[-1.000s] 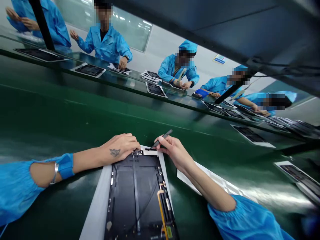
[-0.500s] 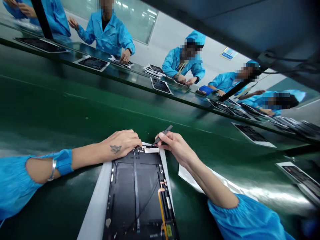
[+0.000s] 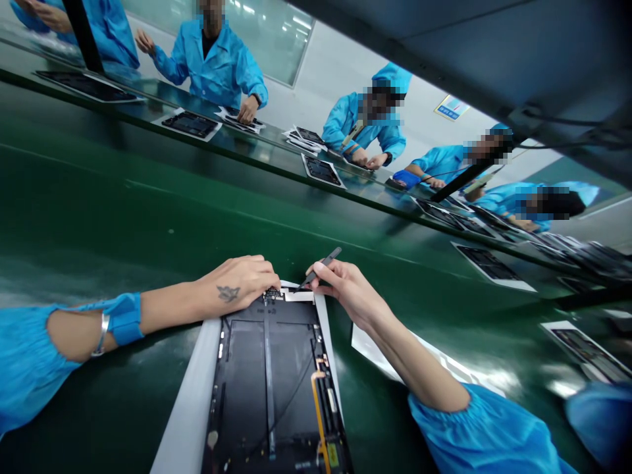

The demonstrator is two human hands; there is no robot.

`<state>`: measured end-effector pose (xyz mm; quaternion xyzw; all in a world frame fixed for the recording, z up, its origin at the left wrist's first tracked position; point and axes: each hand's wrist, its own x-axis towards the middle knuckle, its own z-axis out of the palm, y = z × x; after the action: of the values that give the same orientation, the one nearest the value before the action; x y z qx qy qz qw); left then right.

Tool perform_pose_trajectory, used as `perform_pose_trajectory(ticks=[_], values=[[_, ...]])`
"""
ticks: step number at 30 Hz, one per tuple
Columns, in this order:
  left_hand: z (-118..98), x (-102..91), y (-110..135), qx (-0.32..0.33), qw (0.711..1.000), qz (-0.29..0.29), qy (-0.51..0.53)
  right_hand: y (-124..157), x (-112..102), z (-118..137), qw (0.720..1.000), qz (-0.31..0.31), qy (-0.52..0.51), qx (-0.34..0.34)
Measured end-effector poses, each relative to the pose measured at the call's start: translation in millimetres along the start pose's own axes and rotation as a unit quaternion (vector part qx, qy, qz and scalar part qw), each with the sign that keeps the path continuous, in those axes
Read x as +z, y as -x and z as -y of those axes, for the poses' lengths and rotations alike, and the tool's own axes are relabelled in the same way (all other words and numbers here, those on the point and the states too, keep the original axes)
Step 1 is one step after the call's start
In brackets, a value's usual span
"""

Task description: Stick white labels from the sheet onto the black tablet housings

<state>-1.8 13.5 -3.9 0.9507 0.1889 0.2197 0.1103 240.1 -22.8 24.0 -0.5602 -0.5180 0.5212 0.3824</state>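
Observation:
An opened tablet housing (image 3: 291, 368), black inside with an orange flex cable (image 3: 317, 408) along its right side, lies on a white sheet (image 3: 185, 401) in front of me. At its far left corner, my left hand (image 3: 244, 282) has its fingers curled over the edge beside a small circuit board (image 3: 272, 295). A pair of dark tweezers (image 3: 326, 262) is pinched in my right hand (image 3: 345, 289). The tweezer tips point down at a pale strip (image 3: 299, 296) along the far edge. My left fingertips are partly hidden.
Beyond the green work surface (image 3: 123, 217), a raised line carries several more tablet housings (image 3: 323, 170). Several co-workers in blue smocks (image 3: 217, 66) sit behind it. Another white sheet (image 3: 380, 352) lies under my right forearm. A dark shelf (image 3: 444, 46) hangs overhead at right.
My hands and the tweezers stay nearly still. Housings on the far line have shifted slightly right, and those at the right slightly left. More of a blue sleeve shows at the lower right.

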Motion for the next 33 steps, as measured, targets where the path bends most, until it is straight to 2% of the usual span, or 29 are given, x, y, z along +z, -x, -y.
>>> perform_pose_trajectory(ticks=[17,21,26,33], values=[[1,-1.7,2,0.037,0.997,0.024,-0.056,-1,2,-3,0.999,-0.014,0.032,-0.021],[6,2.9,4,0.040,0.998,0.013,-0.050,2,2,-8,0.993,-0.036,0.092,-0.070],[10,6.0,5,0.053,0.998,-0.005,-0.043,16,4,-13,0.976,-0.093,0.126,-0.152],[4,-3.0,4,0.050,0.997,0.021,-0.059,28,21,-13,0.945,-0.058,0.209,-0.245]])
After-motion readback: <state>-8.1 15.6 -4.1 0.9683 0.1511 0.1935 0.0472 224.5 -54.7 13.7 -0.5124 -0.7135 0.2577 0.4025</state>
